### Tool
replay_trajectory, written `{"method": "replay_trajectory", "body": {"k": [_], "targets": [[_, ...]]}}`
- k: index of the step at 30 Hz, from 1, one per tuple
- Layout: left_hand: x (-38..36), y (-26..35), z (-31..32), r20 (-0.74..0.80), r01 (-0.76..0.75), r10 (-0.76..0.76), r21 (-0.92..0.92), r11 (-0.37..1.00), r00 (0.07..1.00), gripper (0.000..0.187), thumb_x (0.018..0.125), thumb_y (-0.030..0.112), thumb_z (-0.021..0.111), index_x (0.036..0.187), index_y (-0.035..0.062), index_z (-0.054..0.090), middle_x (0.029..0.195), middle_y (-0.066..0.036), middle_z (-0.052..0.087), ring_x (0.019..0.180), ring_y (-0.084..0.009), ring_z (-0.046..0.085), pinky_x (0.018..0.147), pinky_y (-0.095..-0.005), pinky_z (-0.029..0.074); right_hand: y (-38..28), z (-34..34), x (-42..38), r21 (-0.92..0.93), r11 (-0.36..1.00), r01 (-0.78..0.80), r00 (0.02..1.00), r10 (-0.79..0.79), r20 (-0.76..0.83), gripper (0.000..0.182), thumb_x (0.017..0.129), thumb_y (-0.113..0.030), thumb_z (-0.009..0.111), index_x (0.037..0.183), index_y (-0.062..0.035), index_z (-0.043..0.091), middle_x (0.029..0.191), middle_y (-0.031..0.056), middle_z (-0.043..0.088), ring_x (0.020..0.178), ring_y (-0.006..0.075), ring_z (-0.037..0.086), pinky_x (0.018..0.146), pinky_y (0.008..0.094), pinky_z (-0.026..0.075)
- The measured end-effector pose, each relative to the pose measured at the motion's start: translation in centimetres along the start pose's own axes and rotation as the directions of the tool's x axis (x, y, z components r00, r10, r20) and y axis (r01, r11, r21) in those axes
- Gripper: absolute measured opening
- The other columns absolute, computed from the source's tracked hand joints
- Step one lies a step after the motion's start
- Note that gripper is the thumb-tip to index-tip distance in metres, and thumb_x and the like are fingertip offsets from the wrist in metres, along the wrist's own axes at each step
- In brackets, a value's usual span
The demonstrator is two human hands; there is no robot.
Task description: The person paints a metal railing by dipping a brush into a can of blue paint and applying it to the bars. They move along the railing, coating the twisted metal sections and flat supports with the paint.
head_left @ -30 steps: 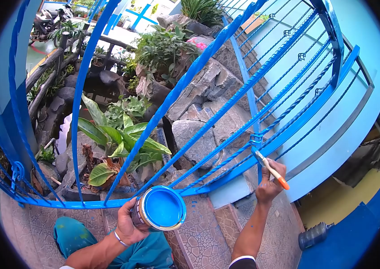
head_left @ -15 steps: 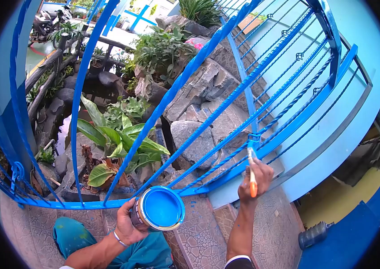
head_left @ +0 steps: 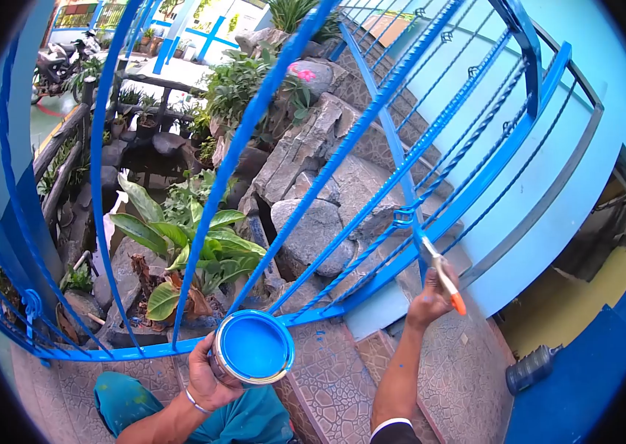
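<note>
My left hand (head_left: 209, 377) is wrapped round the side of an open can of blue paint (head_left: 255, 346), its mouth tilted toward me. In my right hand (head_left: 429, 299) is a paintbrush (head_left: 447, 281) with a white handle and an orange end. The bristles touch or nearly touch a flat blue upright bar of the metal railing (head_left: 418, 235), just below a scrolled ornament (head_left: 403, 217). Exactly where the bristles meet the bar is too small to tell. Twisted blue bars fan out above both hands.
Behind the bars are grey rocks (head_left: 313, 229) and a broad-leaved plant (head_left: 180, 248). A light blue wall (head_left: 579, 177) rises at the right. A dark plastic bottle (head_left: 533, 370) lies on the floor at lower right. Stone-patterned tiles (head_left: 327, 377) lie below the railing.
The brush has moved from the ornament to the upright bar just below it, and its handle now leans right. The can has shifted slightly left in view, still held. The view has shifted a little.
</note>
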State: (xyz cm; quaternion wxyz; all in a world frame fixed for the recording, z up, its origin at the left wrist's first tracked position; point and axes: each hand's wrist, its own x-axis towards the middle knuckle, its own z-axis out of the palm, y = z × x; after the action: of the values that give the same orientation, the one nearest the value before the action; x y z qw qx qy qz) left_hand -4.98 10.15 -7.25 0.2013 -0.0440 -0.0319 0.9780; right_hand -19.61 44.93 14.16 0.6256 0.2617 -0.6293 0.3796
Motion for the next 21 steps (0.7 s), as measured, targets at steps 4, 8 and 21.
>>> {"method": "replay_trajectory", "body": {"k": [4,8,21], "targets": [[0.6,0.1,-2.2,0.031,0.028,-0.029,0.026,0.999,0.999,0.083,0.099,0.074,0.05,0.159,0.0162,0.055,0.155,-0.021,0.062,0.131,-0.0519,0.065,0.099,-0.0745,0.052,-1.7,1.4,-2.2,-0.204,0.884,0.42,0.871,-0.33,0.363,0.026,0.088,-0.002,0.082,0.114,-0.0072,0.08,0.115,0.0114,0.078,0.102,0.0293,0.071,0.09,0.0438,0.053],[-0.3,-0.5,1.8,0.013,-0.024,0.023,0.091,0.996,1.0,0.088,0.1,0.077,0.047,0.156,0.0101,0.055,0.151,-0.027,0.063,0.127,-0.0558,0.065,0.1,-0.073,0.053,-3.1,1.0,-3.9,-0.096,0.915,0.393,0.813,-0.296,0.502,0.031,0.08,-0.008,0.087,0.11,-0.013,0.083,0.114,0.0058,0.08,0.097,0.0267,0.07,0.085,0.0409,0.053],[-2.2,-5.2,3.9,0.059,-0.013,0.008,0.086,0.996,0.998,0.087,0.1,0.078,0.047,0.153,0.0097,0.057,0.148,-0.027,0.063,0.13,-0.0553,0.059,0.105,-0.0668,0.048,-0.1,2.0,-3.2,0.038,0.972,0.234,0.954,-0.237,0.181,0.018,0.095,-0.002,0.08,0.112,-0.0014,0.076,0.117,0.0165,0.078,0.105,0.03,0.073,0.09,0.0422,0.059]]}}
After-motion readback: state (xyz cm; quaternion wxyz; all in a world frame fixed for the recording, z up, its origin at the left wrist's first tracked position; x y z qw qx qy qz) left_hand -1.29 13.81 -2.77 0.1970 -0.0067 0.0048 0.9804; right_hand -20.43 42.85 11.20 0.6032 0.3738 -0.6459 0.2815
